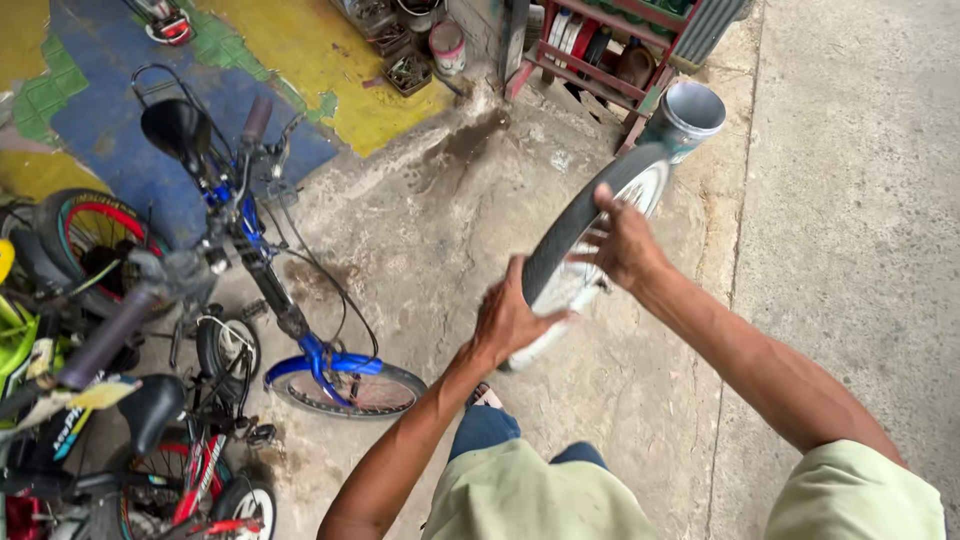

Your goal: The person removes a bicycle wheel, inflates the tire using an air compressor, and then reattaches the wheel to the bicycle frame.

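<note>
I hold a small bicycle wheel (580, 225) with a black tyre and a white spoked rim, tilted edge-on in front of me above the concrete floor. My left hand (508, 318) grips the near, lower part of the tyre. My right hand (622, 240) rests on the upper part of the tyre with its fingers spread over the rim and spokes. Both forearms reach forward from pale green sleeves.
A blue children's bicycle (265, 270) stands at the left among several other small bikes (150, 440). A grey bucket (685, 115) and a red metal rack (610, 60) stand ahead, with paint cans (447, 45) by a painted floor patch.
</note>
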